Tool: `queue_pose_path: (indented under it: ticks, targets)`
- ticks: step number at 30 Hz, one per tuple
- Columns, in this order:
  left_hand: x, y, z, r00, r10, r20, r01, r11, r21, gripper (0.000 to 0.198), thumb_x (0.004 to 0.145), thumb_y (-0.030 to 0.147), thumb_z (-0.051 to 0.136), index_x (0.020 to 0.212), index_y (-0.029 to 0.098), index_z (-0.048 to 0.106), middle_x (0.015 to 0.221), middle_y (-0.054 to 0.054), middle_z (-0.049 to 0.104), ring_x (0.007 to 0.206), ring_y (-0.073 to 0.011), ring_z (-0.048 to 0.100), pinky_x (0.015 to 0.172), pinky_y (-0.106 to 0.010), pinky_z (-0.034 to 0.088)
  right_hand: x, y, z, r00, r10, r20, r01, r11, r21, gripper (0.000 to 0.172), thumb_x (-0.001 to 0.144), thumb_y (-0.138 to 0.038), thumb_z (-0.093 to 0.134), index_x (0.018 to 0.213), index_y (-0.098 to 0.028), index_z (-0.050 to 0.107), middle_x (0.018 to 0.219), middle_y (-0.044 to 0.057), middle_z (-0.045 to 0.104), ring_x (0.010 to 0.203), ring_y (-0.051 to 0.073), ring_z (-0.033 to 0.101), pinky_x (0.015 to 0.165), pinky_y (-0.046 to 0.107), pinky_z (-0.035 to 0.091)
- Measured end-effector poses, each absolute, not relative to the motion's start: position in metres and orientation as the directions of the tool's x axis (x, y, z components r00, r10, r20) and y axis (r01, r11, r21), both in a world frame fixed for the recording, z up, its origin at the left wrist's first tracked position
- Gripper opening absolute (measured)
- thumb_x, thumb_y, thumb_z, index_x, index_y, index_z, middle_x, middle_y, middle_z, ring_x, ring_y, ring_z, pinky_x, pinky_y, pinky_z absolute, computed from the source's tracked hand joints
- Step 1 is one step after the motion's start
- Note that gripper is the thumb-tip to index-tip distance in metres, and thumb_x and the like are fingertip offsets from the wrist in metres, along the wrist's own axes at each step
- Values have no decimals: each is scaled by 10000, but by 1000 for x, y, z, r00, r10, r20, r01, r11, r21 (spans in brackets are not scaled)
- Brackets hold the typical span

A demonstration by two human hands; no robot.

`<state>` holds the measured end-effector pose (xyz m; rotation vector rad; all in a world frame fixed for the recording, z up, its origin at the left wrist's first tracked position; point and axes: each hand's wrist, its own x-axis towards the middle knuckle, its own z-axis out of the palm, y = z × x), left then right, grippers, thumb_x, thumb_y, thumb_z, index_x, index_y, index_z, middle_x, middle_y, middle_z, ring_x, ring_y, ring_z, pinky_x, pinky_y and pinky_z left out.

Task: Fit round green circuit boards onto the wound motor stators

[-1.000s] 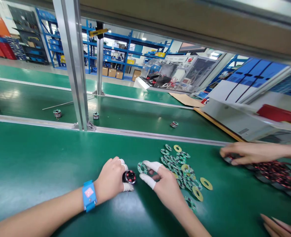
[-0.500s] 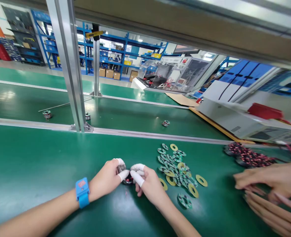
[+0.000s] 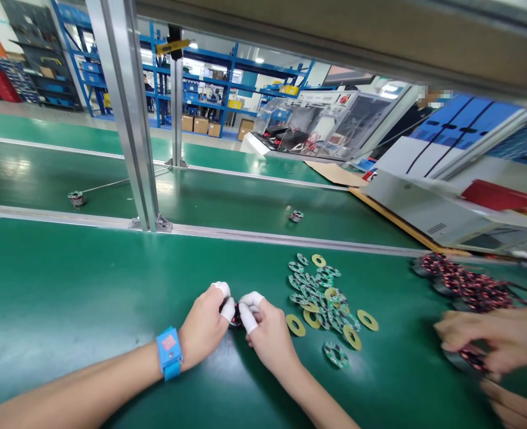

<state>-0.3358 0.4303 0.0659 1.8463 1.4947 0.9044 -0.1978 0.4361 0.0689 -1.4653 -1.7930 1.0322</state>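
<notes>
Angles both forearms (image 3: 97,392) inward; holds left hand (image 3: 203,325) and right hand (image 3: 270,333) close together, with thumbs (image 3: 247,318) and white-capped fingers (image 3: 252,299) bent inward.

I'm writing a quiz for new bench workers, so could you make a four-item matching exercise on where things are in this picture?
Things
1. Wristband
2. Dark coil part
3. Scattered ring-shaped boards
4. Yellow object

Places
A. Between the person's left hand and right hand
B. High up at the rear metal post
C. Around the left arm
D. On the green bench, right of the right hand

Pairs: 1-C, 2-A, 3-D, 4-B
</notes>
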Motion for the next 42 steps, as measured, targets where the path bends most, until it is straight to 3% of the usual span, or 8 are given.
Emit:
queue_pose_path:
  ticks: [10,14,18,22,26,30,33,42]
  targets:
    - [-348,429,78,182,975,126,621,-213,754,154,889,269,352,812,188,458,797,-24,520,729,-164,486,673,-293,403,-169,446,78,-152,986,-66,428,5,-904,336,781,-404,492,964,-146,604,609,-2,545,429,114,487,393,233,423]
    - [-351,426,91,217,972,92,687,-220,692,297,806,421,535,946,164,490,905,-57,537,827,-203,497,734,-330,421,-142,455,91,-261,957,127,691,277,-668,390,710,-345,617,1060,-177,641,832,57,601,563,139,535,533,281,479]
    - [-344,423,91,322,945,52,795,-300,527,468,645,499,704,901,141,545,927,-86,553,871,-259,484,763,-384,414,-142,454,95,-393,917,73,841,390,-375,499,663,-315,699,1145,-223,607,1069,88,604,822,215,598,701,337,501]
    - [-344,425,87,355,935,24,819,-323,475,377,651,444,727,850,153,593,883,-69,571,842,-249,486,736,-363,404,-148,455,93,-419,906,60,867,419,-271,415,672,-280,704,1078,-218,641,1021,81,629,931,248,583,753,352,493]
    - [-348,429,87,368,930,20,785,-322,529,349,629,413,756,847,173,625,858,-48,585,828,-228,490,717,-325,392,-144,460,92,-394,916,72,852,394,-346,319,683,-271,681,994,-205,669,972,82,638,881,246,586,730,362,491]
    - [-349,432,85,366,930,23,771,-317,553,378,597,432,775,843,179,641,836,-37,586,816,-217,491,701,-308,381,-148,458,94,-293,951,101,680,281,-677,295,694,-297,633,972,-202,663,942,78,625,732,191,585,567,290,503]
    - [-348,432,83,362,932,33,783,-323,532,366,601,443,768,805,171,633,816,-37,577,803,-216,491,686,-306,376,-159,449,93,-322,940,116,491,271,-828,277,687,-284,631,953,-212,665,961,74,628,773,184,594,588,270,519]
    - [-347,432,81,371,927,55,797,-348,494,326,695,473,679,726,162,587,789,-49,562,767,-208,483,662,-311,376,-168,438,80,-433,857,278,511,488,-708,291,734,-260,653,1024,-233,659,967,81,657,902,227,589,800,381,505]
